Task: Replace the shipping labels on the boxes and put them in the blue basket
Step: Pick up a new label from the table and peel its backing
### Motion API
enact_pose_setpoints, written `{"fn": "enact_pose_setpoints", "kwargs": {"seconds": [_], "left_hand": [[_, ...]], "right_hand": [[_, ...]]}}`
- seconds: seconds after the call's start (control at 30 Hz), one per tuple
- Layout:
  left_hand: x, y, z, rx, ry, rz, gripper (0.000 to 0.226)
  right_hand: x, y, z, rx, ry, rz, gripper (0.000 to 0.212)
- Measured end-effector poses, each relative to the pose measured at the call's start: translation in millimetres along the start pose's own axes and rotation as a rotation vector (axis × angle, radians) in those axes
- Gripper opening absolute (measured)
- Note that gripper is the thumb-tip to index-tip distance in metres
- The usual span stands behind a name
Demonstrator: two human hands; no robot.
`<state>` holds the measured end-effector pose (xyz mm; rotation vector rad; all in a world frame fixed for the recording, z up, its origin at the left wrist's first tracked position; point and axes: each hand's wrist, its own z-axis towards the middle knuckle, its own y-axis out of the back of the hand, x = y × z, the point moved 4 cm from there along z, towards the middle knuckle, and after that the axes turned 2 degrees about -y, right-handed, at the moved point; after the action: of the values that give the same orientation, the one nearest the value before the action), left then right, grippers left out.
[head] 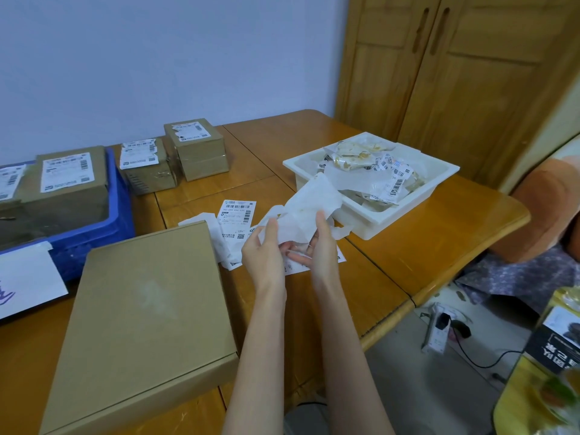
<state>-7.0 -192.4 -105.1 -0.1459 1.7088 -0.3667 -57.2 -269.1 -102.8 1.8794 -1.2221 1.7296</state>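
Observation:
A large flat cardboard box [147,312] lies in front of me with a bare top showing a pale patch where a label was. Above the table, my left hand [263,249] and my right hand [320,243] both hold a crumpled white sheet of label paper [310,208] between them. Fresh shipping labels [237,218] lie on the table under my hands. The blue basket [120,211] at the left holds labelled boxes [72,180]. Two small labelled boxes [197,149] stand behind it.
A white tray [373,219] full of torn labels and backing paper sits right of my hands. A white sheet [28,281] lies at the left edge. The wooden table [408,246] ends at the right; an orange chair [546,211] and a wardrobe [455,73] stand beyond.

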Motion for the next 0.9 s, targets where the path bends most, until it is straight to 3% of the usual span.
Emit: {"fn": "enact_pose_setpoints", "kwargs": {"seconds": [0.23, 0.33, 0.47, 0.63, 0.77, 0.9], "left_hand": [[1, 5, 7, -0.112, 0.036, -0.068, 0.017], [3, 7, 7, -0.128, 0.119, -0.172, 0.015], [3, 12, 8, -0.163, 0.078, -0.121, 0.013], [-2, 12, 4, -0.189, -0.099, 0.145, 0.028], [-5, 12, 4, -0.197, -0.142, 0.219, 0.028], [-9, 8, -1, -0.162, -0.073, 0.079, 0.027]], "right_hand": [[-7, -3, -5, 0.169, -0.098, -0.058, 0.029], [4, -6, -10, 0.241, -0.206, -0.155, 0.044], [10, -1, -12, 0.154, 0.000, -0.163, 0.040], [3, 1, -11, 0.089, 0.256, -0.296, 0.025], [-3, 1, -9, 0.060, 0.269, -0.358, 0.015], [-6, 7, -4, -0.055, 0.248, -0.269, 0.018]]}}
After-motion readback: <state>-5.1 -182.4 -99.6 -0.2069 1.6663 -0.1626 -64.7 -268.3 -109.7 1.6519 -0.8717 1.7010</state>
